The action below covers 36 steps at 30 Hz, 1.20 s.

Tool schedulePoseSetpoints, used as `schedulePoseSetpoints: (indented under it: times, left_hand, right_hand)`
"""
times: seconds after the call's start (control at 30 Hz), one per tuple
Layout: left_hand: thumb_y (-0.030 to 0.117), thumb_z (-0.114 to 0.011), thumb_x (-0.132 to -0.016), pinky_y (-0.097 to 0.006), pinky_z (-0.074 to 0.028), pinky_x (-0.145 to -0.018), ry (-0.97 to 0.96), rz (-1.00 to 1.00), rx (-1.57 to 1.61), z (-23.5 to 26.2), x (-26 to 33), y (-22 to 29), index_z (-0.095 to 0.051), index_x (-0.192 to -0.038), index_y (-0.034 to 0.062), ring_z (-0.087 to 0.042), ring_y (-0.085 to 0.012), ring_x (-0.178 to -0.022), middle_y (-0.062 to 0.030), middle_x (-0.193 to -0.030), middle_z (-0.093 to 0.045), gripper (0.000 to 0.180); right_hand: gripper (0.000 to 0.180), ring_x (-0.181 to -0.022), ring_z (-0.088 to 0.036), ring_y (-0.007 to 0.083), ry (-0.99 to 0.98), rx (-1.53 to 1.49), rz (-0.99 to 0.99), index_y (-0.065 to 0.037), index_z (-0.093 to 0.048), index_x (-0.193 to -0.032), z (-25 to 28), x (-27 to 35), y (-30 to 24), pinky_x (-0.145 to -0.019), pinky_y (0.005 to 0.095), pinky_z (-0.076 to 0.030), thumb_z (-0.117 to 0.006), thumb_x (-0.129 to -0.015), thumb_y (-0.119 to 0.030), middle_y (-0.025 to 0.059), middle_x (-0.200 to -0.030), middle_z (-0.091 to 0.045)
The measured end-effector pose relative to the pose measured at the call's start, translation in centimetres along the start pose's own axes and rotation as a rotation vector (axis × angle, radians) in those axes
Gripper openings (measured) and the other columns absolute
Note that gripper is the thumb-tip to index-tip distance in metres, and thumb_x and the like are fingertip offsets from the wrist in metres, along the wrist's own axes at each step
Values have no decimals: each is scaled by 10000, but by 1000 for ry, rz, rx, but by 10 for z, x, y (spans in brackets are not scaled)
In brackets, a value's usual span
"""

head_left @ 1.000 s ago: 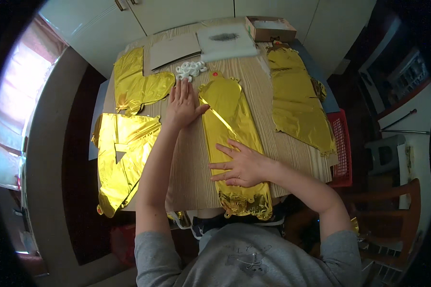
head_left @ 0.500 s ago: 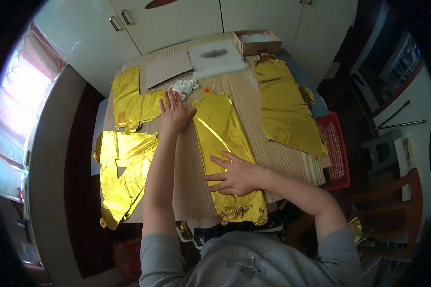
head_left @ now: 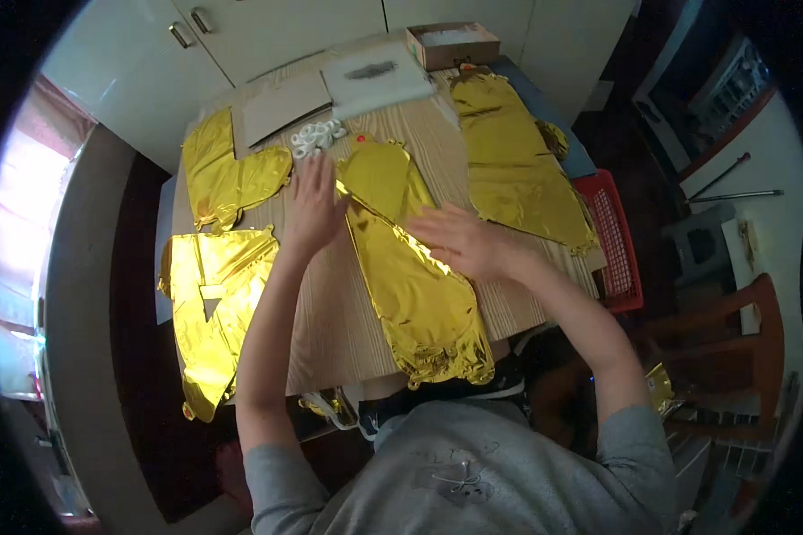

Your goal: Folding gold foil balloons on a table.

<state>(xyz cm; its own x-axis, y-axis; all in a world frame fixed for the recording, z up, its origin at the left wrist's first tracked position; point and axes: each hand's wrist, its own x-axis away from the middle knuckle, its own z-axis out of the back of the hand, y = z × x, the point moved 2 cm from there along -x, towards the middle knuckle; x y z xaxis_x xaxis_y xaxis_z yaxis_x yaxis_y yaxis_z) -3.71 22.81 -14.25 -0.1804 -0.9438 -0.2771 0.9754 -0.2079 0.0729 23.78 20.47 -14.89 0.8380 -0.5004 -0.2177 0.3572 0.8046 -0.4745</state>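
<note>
A flat, uninflated gold foil balloon (head_left: 419, 303) lies lengthwise down the middle of the wooden table, its lower end wrinkled at the near edge. My left hand (head_left: 318, 207) is at this balloon's upper left edge, fingers stretched out and slightly blurred. Over the balloon's right side is my right hand (head_left: 462, 241), its fingers extended; whether it touches the foil I cannot tell. Neither hand grips anything. Just beyond my left fingertips sits a small heap of white rings or coiled ribbon (head_left: 316, 137).
More flat gold foil balloons lie around: an L-shaped one (head_left: 227, 174), an A-shaped one (head_left: 210, 303) over the left edge, and a wide one (head_left: 513, 169) at right. Grey board (head_left: 287, 107), a white sheet (head_left: 375, 80) and an open carton (head_left: 455, 55) occupy the back. A red basket (head_left: 617, 236) stands beside the table.
My right hand has lifted from the balloon's lower part and moved up and right. My left hand stays near the upper left edge. The view has shifted slightly.
</note>
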Motion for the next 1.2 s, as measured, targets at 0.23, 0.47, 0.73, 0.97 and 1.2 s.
schedulePoseSetpoints:
  times: [0.23,0.47,0.73,0.97,1.2]
  left_hand:
    - [515,-565,-857,-527,-199,-1133,-202,-219,260,2,63,64,-336,-1421,-9,-227,-401,-1404,-252,-1493,-272,803]
    - [615,-549,-817,-565,-204,-1116,-232,-353,153,-5,75,73,-363,-1443,112,-248,-393,-1399,-194,-1497,-306,824]
    - [663,-515,-818,-580,-180,-1116,-241,-375,127,-9,76,72,-351,-1456,151,-228,-400,-1404,-175,-1512,-285,835]
    - [675,-502,-812,-601,-176,-1104,-202,-372,87,-7,75,72,-380,-1445,177,-250,-460,-1373,-180,-1491,-324,815]
    - [690,-495,-808,-598,-181,-1104,-197,-349,118,-7,78,69,-378,-1446,177,-232,-464,-1379,-186,-1494,-315,826]
  right_hand:
    - [450,-1369,-351,282,-28,67,-37,-153,-516,-1347,-12,12,14,-1144,497,-214,-522,-937,-339,82,-1431,-453]
    - [460,-1361,-365,280,-10,157,-27,-158,-532,-1334,-24,18,18,-1133,505,-233,-560,-919,-357,85,-1406,-478]
    - [455,-1358,-366,289,-5,162,-3,-193,-558,-1312,-22,18,14,-1124,514,-247,-586,-897,-377,85,-1409,-474]
    - [512,-1366,-346,293,-45,212,25,-267,-544,-1327,-20,19,14,-1137,504,-222,-580,-867,-490,86,-1434,-443]
    - [697,-1392,-298,300,-116,239,21,-233,-517,-1355,-8,14,2,-1150,499,-194,-615,-782,-618,99,-1475,-384]
